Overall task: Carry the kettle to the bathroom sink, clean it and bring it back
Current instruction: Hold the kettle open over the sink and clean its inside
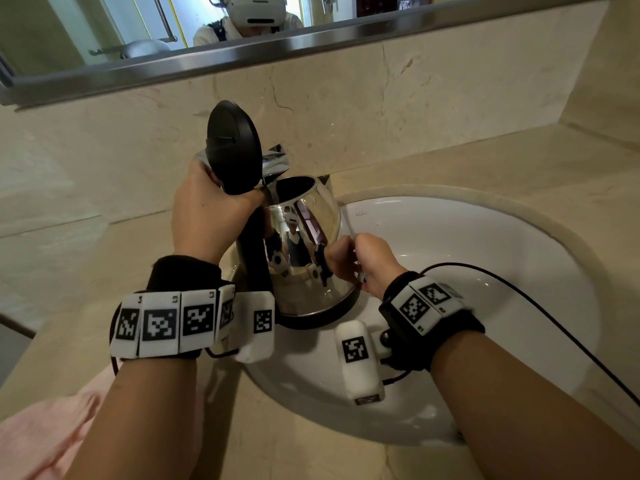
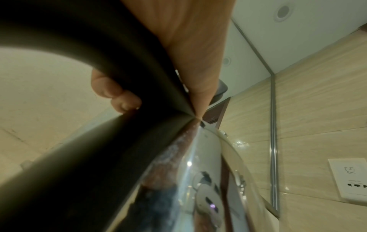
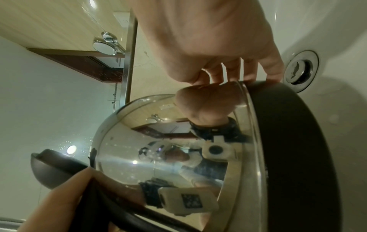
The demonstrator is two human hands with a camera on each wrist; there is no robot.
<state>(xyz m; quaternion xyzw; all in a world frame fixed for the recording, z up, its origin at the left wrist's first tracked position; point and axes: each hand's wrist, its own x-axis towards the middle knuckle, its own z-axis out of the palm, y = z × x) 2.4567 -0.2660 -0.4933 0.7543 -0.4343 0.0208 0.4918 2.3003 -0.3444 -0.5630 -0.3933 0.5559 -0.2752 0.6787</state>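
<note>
A shiny steel kettle (image 1: pixel 304 251) with a black base is held tilted over the left rim of the white sink (image 1: pixel 485 271), its black lid (image 1: pixel 233 147) standing open. My left hand (image 1: pixel 211 209) grips the top of the black handle (image 2: pixel 99 47), with fingers (image 2: pixel 111 87) wrapped round it. My right hand (image 1: pixel 370 261) is at the kettle's right side. Its fingertips (image 3: pixel 248 78) touch the steel wall just above the black base (image 3: pixel 294 141). The chrome tap (image 1: pixel 273 162) shows behind the lid. The kettle's inside is hidden.
A beige stone counter (image 1: pixel 519 161) surrounds the sink, with a mirror (image 1: pixel 138 29) above the backsplash. A pink towel (image 1: pixel 45 427) lies at the near left. A black cable (image 1: pixel 540 306) runs across the basin. The drain (image 3: pixel 300 69) sits beyond the kettle's base. A wall socket (image 2: pixel 349 180) is nearby.
</note>
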